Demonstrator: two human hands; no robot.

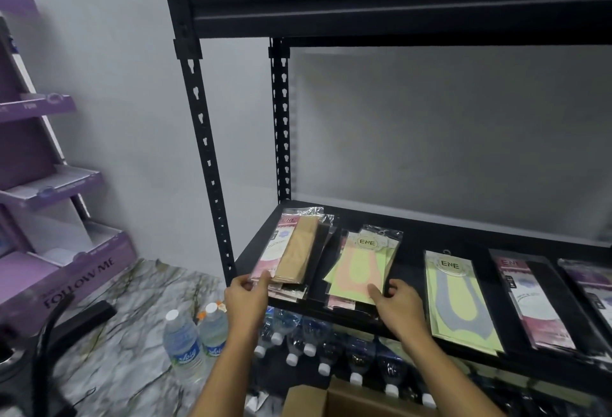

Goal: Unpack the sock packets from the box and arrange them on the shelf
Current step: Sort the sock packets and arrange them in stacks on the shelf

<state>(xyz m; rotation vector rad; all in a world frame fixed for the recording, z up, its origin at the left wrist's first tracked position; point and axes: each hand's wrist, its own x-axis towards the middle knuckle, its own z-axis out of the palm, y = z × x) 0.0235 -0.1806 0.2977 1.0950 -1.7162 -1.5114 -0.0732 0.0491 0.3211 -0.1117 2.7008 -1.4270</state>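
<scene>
Cardboard box [331,398], flaps open, sits at the bottom edge, nearest the viewer. Its inside is out of view, so can't tell how many packets are left. Just beyond, capped water bottles [356,363] lie packed under the shelf, w/ two standing bottles [182,340] on the marbled floor to the left.

Both forearms reach up and forward from below. Left hand [246,294] grips the near end of the beige-topped stack [294,251] at the shelf's front-left corner, thumb on top, fingers curled round the edge. Right hand [397,297] holds the near right corner of the green-and-peach stack [361,267], thumb pressed on the top packet, fingers wrapped round the side. The two stacks lie side by side, close together, both a bit fanned and askew.

Step in hand looks like arranging, not unpacking: squaring up piles already on the black shelf [430,244]. Next move prob. calls for nudging each pile straight and parallel w/ the row to the right, then reaching down to the box.

Further right, a green-and-grey packet [458,300], a pink-and-black packet [533,304] and one more at the frame edge lie flat, spaced apart. Behind: grey wall, upper shelf overhead.
</scene>
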